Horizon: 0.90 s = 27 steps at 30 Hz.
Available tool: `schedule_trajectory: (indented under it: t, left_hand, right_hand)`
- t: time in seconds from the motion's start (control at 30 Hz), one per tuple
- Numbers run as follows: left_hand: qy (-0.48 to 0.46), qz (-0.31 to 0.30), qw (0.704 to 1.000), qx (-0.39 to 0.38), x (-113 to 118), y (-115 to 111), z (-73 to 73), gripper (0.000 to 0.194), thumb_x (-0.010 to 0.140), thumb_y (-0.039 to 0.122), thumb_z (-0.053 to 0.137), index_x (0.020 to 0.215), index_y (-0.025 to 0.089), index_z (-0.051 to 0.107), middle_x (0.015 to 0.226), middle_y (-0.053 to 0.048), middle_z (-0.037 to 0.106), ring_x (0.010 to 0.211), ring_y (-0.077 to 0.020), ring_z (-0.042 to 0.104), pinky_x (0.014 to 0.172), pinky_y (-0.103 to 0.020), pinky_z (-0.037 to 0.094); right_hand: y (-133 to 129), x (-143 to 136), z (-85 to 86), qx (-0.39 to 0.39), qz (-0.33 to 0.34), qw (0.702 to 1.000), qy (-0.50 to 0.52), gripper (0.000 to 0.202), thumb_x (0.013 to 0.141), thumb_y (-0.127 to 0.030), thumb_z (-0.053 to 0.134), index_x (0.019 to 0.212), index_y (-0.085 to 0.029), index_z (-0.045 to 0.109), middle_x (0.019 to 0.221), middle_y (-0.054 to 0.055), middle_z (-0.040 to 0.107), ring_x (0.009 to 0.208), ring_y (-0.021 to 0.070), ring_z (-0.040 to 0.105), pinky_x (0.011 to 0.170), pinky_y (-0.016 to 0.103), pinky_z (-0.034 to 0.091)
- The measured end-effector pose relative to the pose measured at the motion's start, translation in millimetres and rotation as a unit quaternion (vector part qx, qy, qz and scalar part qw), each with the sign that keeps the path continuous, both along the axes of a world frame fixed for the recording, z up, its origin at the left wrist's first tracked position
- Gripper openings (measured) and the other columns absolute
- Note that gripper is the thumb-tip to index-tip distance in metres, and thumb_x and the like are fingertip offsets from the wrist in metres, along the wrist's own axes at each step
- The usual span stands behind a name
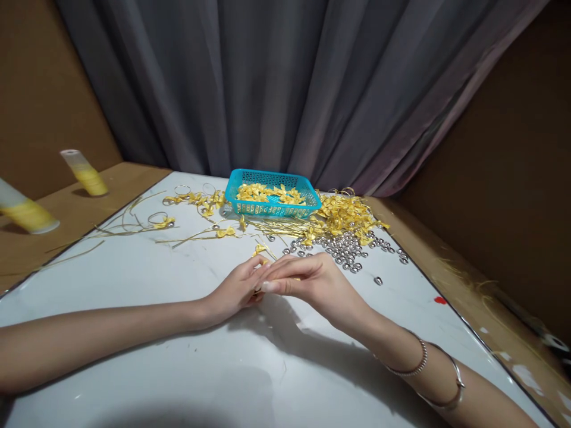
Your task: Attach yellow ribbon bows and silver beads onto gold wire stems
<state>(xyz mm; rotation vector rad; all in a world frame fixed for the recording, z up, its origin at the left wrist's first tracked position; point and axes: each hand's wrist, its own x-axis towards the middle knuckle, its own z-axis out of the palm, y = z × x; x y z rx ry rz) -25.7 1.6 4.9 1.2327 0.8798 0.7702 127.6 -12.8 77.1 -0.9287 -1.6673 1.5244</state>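
My left hand and my right hand meet above the white tabletop, fingers closed together. Between them is a yellow ribbon bow, partly showing past the left fingertips; most of what they grip is hidden. The right hand lies over the left fingers, its thumb pressed inward. Just beyond the hands lie silver oval beads in a loose pile. A heap of yellow ribbon bows rests behind the beads, with thin gold ties spread beside it.
A turquoise basket holding yellow bows stands at the back. More bows and gold ties lie to the left. Two yellow-and-white rolls stand past the table's left edge. A grey curtain hangs behind.
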Motion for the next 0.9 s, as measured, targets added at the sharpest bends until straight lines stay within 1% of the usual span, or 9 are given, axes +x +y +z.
schedule_trajectory:
  t: [0.13,0.27,0.37,0.43,0.5,0.6,0.7,0.77,0.9]
  left_hand:
    - [0.024,0.028,0.999,0.019,1,2,-1.2,0.021,0.081,0.037,0.049,0.073,0.021,0.039,0.051,0.008,0.039,0.039,-0.0074,0.035,0.036,-0.018,0.023]
    - [0.05,0.057,0.996,0.038,2,4,-0.8,0.018,0.081,0.034,0.049,0.073,0.02,0.041,0.053,0.007,0.041,0.042,-0.0086,0.038,0.038,-0.018,0.028]
    - [0.038,0.072,0.995,0.055,1,6,2.2,0.017,0.079,0.033,0.053,0.075,0.018,0.046,0.064,0.005,0.047,0.052,-0.0093,0.042,0.048,-0.02,0.034]
    - [0.017,0.077,0.995,0.063,0,7,3.9,0.019,0.079,0.034,0.054,0.075,0.018,0.047,0.069,0.003,0.049,0.061,-0.0107,0.045,0.057,-0.022,0.037]
    - [0.003,0.077,0.995,0.066,-1,8,4.0,0.02,0.081,0.036,0.054,0.073,0.018,0.048,0.069,0.003,0.049,0.065,-0.0119,0.046,0.063,-0.023,0.038]
    - [-0.011,0.062,0.996,0.058,-1,9,0.2,0.023,0.083,0.038,0.053,0.073,0.017,0.05,0.068,0.002,0.05,0.063,-0.0118,0.045,0.061,-0.023,0.037]
    - [-0.023,0.056,0.996,0.061,-2,12,-4.3,0.025,0.084,0.039,0.054,0.075,0.016,0.054,0.073,0.0,0.055,0.064,-0.0116,0.047,0.061,-0.023,0.038]
    - [-0.031,0.053,0.996,0.059,-2,14,-5.8,0.024,0.085,0.039,0.054,0.078,0.015,0.057,0.077,-0.002,0.059,0.064,-0.0114,0.048,0.06,-0.023,0.038]
    - [-0.055,0.045,0.997,0.017,-2,17,-5.1,0.027,0.085,0.04,0.055,0.08,0.014,0.058,0.077,-0.005,0.064,0.06,-0.0109,0.049,0.056,-0.022,0.039]
  right_hand:
    - [1,4,1.2,0.015,-0.005,1.0,0.011,0.006,0.071,-0.03,0.073,0.072,-0.025,0.076,0.072,0.003,0.071,0.072,0.0154,0.065,0.073,0.031,0.053]
    - [1,8,4.5,0.023,-0.002,1.0,0.009,0.004,0.073,-0.025,0.072,0.073,-0.025,0.076,0.074,0.002,0.071,0.076,0.0152,0.065,0.073,0.029,0.052]
    - [1,9,5.9,0.019,-0.002,1.0,-0.006,0.004,0.073,-0.024,0.072,0.073,-0.024,0.076,0.08,0.003,0.072,0.082,0.0166,0.065,0.075,0.029,0.051]
    - [1,9,5.5,0.008,-0.006,1.0,-0.016,0.006,0.072,-0.026,0.071,0.075,-0.022,0.076,0.083,0.005,0.073,0.085,0.0183,0.065,0.076,0.031,0.051]
    - [3,11,4.5,-0.004,-0.012,1.0,-0.02,0.01,0.072,-0.029,0.072,0.077,-0.021,0.075,0.083,0.005,0.073,0.085,0.0186,0.066,0.076,0.031,0.051]
    - [8,16,3.4,-0.025,-0.003,0.999,-0.038,0.016,0.072,-0.034,0.071,0.074,-0.018,0.074,0.075,0.005,0.073,0.072,0.0146,0.066,0.07,0.027,0.051]
    - [14,19,1.9,-0.063,0.017,0.992,-0.104,0.023,0.071,-0.038,0.072,0.068,-0.015,0.07,0.062,0.004,0.069,0.052,0.0102,0.061,0.056,0.023,0.048]
    - [17,21,-0.5,-0.078,0.009,0.985,-0.151,0.026,0.067,-0.039,0.074,0.066,-0.014,0.067,0.056,0.002,0.066,0.046,0.0092,0.058,0.049,0.022,0.046]
    - [22,22,-8.1,-0.058,-0.015,0.975,-0.215,0.029,0.064,-0.036,0.076,0.056,-0.014,0.058,0.049,0.0,0.061,0.038,0.0077,0.054,0.04,0.019,0.039]
